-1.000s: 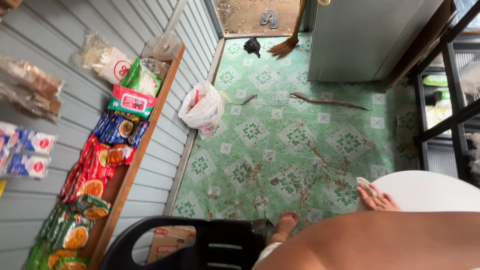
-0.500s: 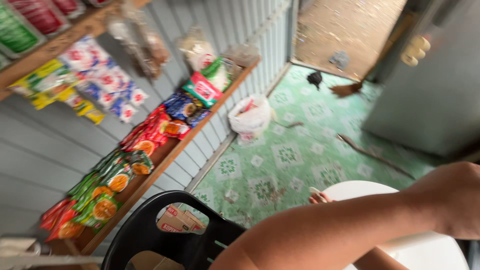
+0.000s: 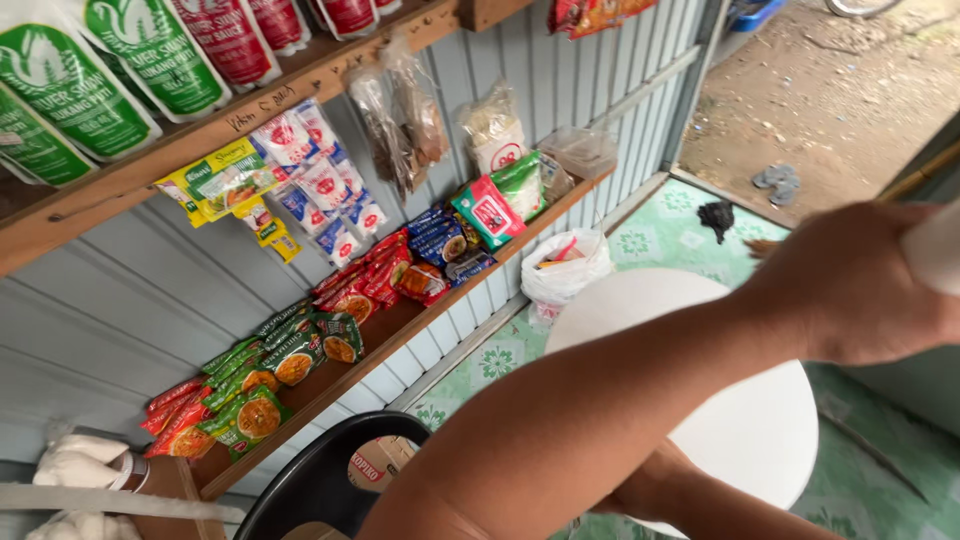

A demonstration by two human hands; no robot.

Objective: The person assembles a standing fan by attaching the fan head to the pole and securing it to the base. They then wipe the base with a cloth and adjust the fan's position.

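Forearm crossing frame diagonally, lower-left to upper-right; right hand [image 3: 860,285] clenched around white cylindrical object [image 3: 935,248], long axis unclear, mostly cropped.

Small shop, wooden shelves [image 3: 420,318] of snack packets [image 3: 300,352]

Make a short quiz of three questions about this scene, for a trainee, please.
1. True or false: the hand is open and empty.
2. What sits on the floor below the far end of the lower shelf? A) a red bucket B) a white plastic bag C) a blue crate
3. What shape and colour is the table under the arm?

Key:
1. False: it is closed around a white thing.
2. B
3. Round and white.
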